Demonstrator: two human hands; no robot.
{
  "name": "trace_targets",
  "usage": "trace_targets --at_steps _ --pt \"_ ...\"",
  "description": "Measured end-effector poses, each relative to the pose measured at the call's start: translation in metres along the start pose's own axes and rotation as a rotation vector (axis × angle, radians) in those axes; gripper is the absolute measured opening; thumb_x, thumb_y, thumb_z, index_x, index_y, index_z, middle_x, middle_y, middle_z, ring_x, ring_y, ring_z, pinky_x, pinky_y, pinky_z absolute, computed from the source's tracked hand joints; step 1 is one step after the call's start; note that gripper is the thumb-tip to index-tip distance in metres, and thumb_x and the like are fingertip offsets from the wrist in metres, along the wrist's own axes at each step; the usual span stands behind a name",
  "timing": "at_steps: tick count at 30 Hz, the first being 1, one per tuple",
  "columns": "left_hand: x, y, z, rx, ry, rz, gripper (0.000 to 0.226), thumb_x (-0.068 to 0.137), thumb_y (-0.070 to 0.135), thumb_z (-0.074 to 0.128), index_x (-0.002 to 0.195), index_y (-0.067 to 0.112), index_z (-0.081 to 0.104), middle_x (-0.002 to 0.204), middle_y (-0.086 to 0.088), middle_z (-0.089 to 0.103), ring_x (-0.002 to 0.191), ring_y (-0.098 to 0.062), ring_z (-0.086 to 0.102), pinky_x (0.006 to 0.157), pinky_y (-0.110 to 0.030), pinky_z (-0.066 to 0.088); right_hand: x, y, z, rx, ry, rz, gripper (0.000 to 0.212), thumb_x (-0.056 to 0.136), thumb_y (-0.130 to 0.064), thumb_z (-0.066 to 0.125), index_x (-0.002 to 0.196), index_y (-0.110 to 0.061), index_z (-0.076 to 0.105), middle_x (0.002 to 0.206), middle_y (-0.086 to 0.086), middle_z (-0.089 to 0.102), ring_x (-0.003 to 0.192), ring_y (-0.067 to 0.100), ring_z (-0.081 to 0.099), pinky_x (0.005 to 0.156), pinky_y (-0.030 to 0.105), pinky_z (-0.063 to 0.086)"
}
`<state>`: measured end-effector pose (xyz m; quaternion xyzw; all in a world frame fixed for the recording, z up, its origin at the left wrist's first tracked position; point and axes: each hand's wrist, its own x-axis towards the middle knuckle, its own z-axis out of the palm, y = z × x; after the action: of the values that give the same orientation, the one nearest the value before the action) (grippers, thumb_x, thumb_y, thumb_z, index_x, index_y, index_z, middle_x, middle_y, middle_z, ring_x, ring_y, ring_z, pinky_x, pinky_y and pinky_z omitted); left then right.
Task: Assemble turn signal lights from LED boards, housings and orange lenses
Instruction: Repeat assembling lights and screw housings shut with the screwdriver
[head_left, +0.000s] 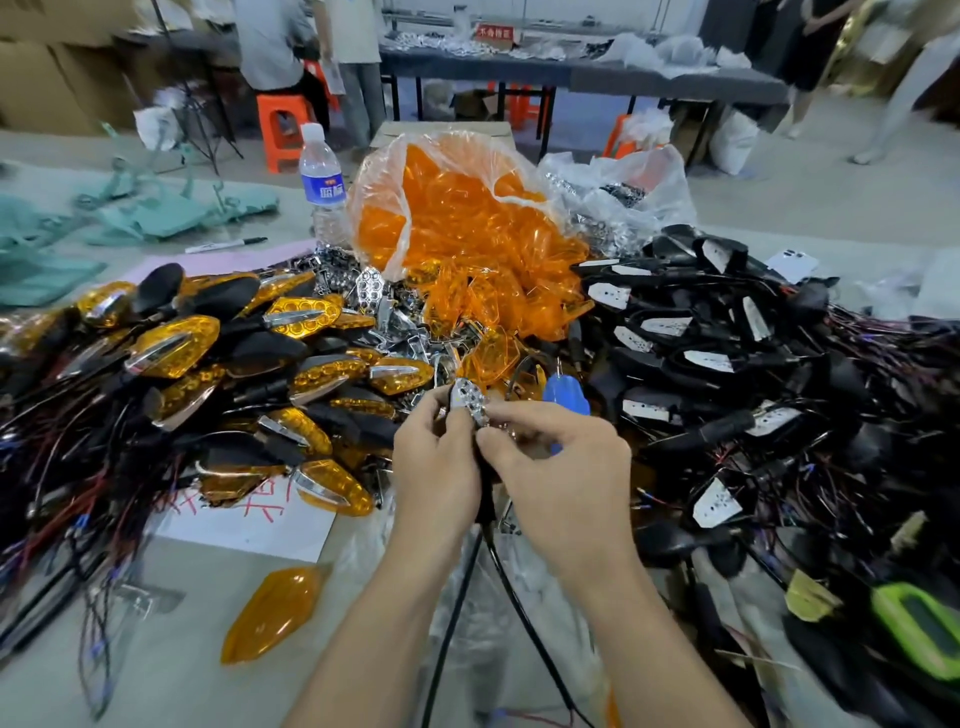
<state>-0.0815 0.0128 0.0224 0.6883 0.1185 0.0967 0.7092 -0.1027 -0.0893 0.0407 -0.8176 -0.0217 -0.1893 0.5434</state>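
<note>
Silver honeycomb-faced LED board (470, 406) is being pinched between the left hand (436, 467) and right hand (563, 470), just in front of the clear plastic bag of orange lenses (467, 218); fitting seems to be proceeding, with a lens likely needing picking next.

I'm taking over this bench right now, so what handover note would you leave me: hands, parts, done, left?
Hands: the left hand and right hand both pinch one unfinished light, silver reflector showing, no lens on it.
Done: finished lights piled on the left.
Parts: orange lenses heaped in the middle, one loose lens near you, housings with boards piled on the right.
Left: probably lens this one, then work through the housings.
</note>
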Motion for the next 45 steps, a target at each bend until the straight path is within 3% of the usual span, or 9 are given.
trace_targets --at_steps 7,9,12,19,26,30,35,41,45 --pt "-0.006 0.001 -0.002 0.028 -0.071 0.022 0.029 0.090 0.031 0.046 0.097 0.029 0.075 0.084 -0.005 0.075 0.081 -0.033 0.069 0.077 -0.058 0.058 0.010 0.012 -0.016 0.055 -0.165 0.186 0.044 0.075 -0.026 0.086 0.115 -0.041 0.076 0.107 -0.024 0.075 0.102 -0.006 0.069 0.087 0.018 0.054" --pt "-0.007 0.001 -0.001 0.055 -0.058 0.048 0.028 0.087 0.028 0.046 0.093 0.027 0.073 0.086 -0.013 0.072 0.083 -0.040 0.065 0.074 -0.061 0.056 0.011 0.011 -0.019 -0.002 -0.163 0.115 0.035 0.077 -0.028 0.083 0.107 -0.043 0.077 0.094 -0.023 0.076 0.085 -0.008 0.068 0.073 0.013 0.053" --pt "-0.007 0.001 0.003 0.077 -0.042 0.061 0.025 0.085 0.028 0.045 0.090 0.027 0.070 0.084 -0.012 0.070 0.080 -0.042 0.066 0.069 -0.060 0.059 0.014 0.011 -0.022 0.112 -0.071 0.117 0.018 0.087 -0.018 0.077 0.079 -0.034 0.078 0.068 -0.005 0.072 0.063 0.004 0.058 0.062 0.033 0.054" --pt "-0.007 0.003 0.006 0.088 0.037 0.033 0.021 0.090 0.041 0.051 0.087 0.027 0.066 0.077 -0.014 0.067 0.072 -0.045 0.068 0.061 -0.064 0.059 0.014 0.016 -0.030 0.589 -0.116 0.420 0.023 0.102 -0.003 0.058 0.102 -0.010 0.080 0.089 0.012 0.075 0.073 0.016 0.064 0.065 0.022 0.055" --pt "-0.006 0.004 0.005 0.090 0.074 0.028 0.024 0.095 0.030 0.053 0.076 0.017 0.060 0.061 0.003 0.048 0.055 -0.011 0.040 0.058 -0.039 0.034 0.006 0.017 -0.032 0.638 -0.147 0.490 0.011 0.096 0.000 0.068 0.106 0.002 0.066 0.087 0.025 0.063 0.074 0.026 0.065 0.066 0.029 0.060" --pt "-0.007 0.009 0.005 -0.017 0.020 -0.071 0.020 0.096 0.027 0.056 0.084 0.014 0.065 0.074 -0.004 0.055 0.069 -0.017 0.046 0.068 -0.040 0.037 0.008 0.012 -0.030 0.496 -0.199 0.393 0.017 0.089 -0.003 0.076 0.079 -0.017 0.077 0.080 0.004 0.074 0.078 0.013 0.065 0.076 0.023 0.054" --pt "-0.007 0.013 0.004 -0.299 -0.115 -0.232 0.023 0.103 0.010 0.055 0.109 -0.011 0.063 0.091 -0.015 0.067 0.077 -0.026 0.060 0.061 -0.035 0.053 0.014 0.009 -0.027 0.475 -0.242 0.362 0.009 0.086 -0.003 0.079 0.087 -0.011 0.082 0.077 -0.005 0.075 0.068 -0.002 0.064 0.066 0.014 0.050" --pt "-0.005 0.013 -0.003 -0.481 -0.265 -0.342 0.034 0.106 0.018 0.050 0.096 0.004 0.080 0.103 -0.021 0.077 0.091 -0.030 0.078 0.070 -0.031 0.062 0.013 0.012 -0.022 0.118 -0.169 0.316 0.013 0.081 -0.017 0.087 0.079 -0.029 0.083 0.081 -0.005 0.079 0.089 0.021 0.076 0.085 0.047 0.062" --pt "-0.005 0.011 -0.003 -0.572 -0.297 -0.348 0.040 0.108 0.028 0.046 0.096 0.010 0.079 0.099 -0.015 0.072 0.088 -0.025 0.073 0.073 -0.033 0.062 0.011 0.011 -0.021 -0.024 -0.038 0.200 0.016 0.071 -0.024 0.093 0.070 -0.031 0.078 0.066 -0.019 0.073 0.064 0.002 0.071 0.060 0.015 0.053"
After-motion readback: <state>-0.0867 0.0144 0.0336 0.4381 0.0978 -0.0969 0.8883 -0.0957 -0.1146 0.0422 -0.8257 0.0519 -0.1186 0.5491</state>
